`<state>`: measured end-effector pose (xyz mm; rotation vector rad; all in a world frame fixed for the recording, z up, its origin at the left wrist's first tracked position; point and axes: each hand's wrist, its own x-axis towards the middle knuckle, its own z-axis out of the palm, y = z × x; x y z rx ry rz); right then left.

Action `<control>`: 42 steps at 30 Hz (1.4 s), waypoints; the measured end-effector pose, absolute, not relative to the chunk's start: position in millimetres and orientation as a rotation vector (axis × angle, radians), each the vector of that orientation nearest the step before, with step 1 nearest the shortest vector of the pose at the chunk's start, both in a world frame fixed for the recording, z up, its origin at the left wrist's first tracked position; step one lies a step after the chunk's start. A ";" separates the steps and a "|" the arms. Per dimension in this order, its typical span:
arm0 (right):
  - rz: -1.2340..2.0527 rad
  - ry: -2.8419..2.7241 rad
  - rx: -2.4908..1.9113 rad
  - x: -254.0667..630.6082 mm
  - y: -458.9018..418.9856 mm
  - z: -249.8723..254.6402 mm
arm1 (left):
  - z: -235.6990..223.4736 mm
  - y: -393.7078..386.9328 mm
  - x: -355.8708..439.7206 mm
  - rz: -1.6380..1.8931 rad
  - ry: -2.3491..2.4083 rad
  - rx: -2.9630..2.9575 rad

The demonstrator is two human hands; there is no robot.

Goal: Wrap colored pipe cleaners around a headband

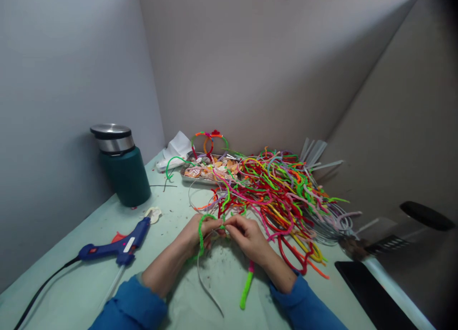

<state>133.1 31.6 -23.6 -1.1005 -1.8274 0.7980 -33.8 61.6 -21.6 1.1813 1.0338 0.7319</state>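
My left hand (199, 235) is closed in a pinch on a bright green pipe cleaner (201, 237), which loops up over the fingers. A thin grey band (206, 288) runs out from between my hands and curves down toward me, its free end above the table. My right hand (247, 234) meets the left, thumb and forefinger pinched on the green pipe cleaner where it meets the band. The exact contact is partly hidden by the fingers. Below my right wrist lies a short green and pink fuzzy piece (246, 289).
A large pile of coloured pipe cleaners (279, 191) spreads at the right, beside a metal tray (203, 180) of small pieces. At left are a blue glue gun (134, 242) with its cord and a teal bottle (125, 175). A black flat object (372, 294) lies front right.
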 end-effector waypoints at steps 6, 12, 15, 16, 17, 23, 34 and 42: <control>0.738 -1.841 -1.053 133.4 30.6 -24.5 | -17.2 62.2 -32.7 0.624 0.909 0.911; 0.741 -1.842 -1.021 132.7 29.6 -24.9 | -21.7 66.2 -31.8 0.527 0.908 0.844; 0.776 -1.823 -1.068 132.6 31.3 -26.6 | -26.2 66.3 -31.0 0.656 1.011 0.996; 0.798 -1.810 -1.091 132.8 32.5 -27.8 | -27.1 66.4 -31.0 0.701 1.064 1.062; 0.821 -1.793 -1.113 133.0 33.8 -29.2 | -27.5 66.8 -31.3 0.728 1.121 1.126; 0.956 -1.665 -1.153 134.1 41.0 -36.6 | -20.2 70.9 -37.1 0.956 1.375 1.418; 1.127 -1.467 -1.111 134.9 44.5 -36.6 | -20.1 62.4 -33.6 1.047 1.073 2.170; 1.109 -1.457 -1.076 135.2 44.6 -37.1 | -22.8 58.9 -35.3 1.030 1.110 2.345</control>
